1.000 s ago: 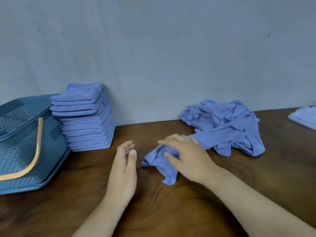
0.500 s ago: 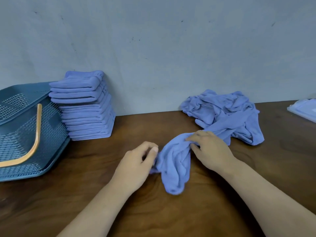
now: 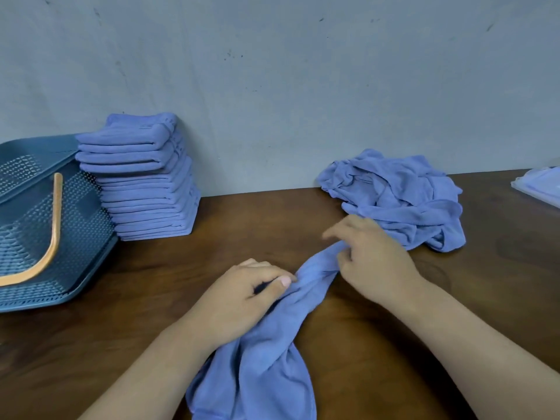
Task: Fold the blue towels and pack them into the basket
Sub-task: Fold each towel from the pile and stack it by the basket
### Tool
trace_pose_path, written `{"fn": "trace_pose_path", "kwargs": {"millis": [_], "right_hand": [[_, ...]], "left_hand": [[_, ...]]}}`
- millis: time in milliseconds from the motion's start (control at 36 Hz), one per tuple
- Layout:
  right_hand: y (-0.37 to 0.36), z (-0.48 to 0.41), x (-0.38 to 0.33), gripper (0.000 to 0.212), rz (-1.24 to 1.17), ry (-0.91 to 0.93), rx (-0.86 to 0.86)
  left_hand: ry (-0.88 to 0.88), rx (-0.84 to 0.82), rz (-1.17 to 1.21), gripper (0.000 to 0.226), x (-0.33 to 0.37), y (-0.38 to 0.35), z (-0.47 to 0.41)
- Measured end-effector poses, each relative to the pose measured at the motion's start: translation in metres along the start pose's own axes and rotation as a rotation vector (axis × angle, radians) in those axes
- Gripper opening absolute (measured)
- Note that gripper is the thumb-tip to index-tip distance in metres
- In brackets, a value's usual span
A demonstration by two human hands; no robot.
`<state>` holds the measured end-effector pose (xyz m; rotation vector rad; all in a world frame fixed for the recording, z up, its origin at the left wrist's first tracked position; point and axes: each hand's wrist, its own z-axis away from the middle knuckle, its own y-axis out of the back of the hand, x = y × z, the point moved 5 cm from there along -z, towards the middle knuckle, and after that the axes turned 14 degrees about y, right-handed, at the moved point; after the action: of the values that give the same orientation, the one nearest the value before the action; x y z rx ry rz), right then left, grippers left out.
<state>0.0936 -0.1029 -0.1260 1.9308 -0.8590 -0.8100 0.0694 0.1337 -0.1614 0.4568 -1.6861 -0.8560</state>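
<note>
Head view: left hand (image 3: pixel 242 295), right hand (image 3: pixel 375 262) fingers curled, pinching crumpled blue towel (image 3: pixel 266 359) on table (image 3: pixel 151 283).

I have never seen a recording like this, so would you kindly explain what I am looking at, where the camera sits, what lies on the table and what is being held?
There is no machine here. You see a person's bare left hand and right hand, filmed by one wide-angle camera worn on the head, looking forward and down. That is the only view.

On the brown table a blue basket with an orange handle sits at the left. A stack of folded towels stands next to it against the wall. A heap of unfolded towels lies at the back right. A pale flat pack shows at the right edge; I cannot tell what it is.

Both hands pinch one crumpled blue towel, which trails toward the camera.
</note>
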Motion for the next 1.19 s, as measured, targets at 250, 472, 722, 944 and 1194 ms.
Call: {"fn": "trace_pose_path", "kwargs": {"millis": [250,472,722,944,1194], "right_hand": [[0.001,0.012,0.029,0.046,0.534,-0.103,-0.277],[-0.027,0.001,-0.021,0.028,-0.248,0.158,-0.144],[-0.025,0.001,-0.042,0.047,-0.755,0.200,-0.111],[-0.018,-0.005,0.007,0.039,-0.676,-0.158,0.118],[-0.001,0.001,-0.007,0.033,-1.003,-0.123,-0.221]], "left_hand": [[0.041,-0.214,0.354,0.072,-0.005,-0.011,0.007],[0.212,0.213,0.305,0.022,-0.019,0.015,-0.005],[0.331,0.324,0.239,0.033,-0.031,0.014,-0.009],[0.459,0.394,0.102,0.014,-0.037,0.022,-0.006],[0.595,0.578,0.285,0.012,-0.049,0.052,0.001]]}}
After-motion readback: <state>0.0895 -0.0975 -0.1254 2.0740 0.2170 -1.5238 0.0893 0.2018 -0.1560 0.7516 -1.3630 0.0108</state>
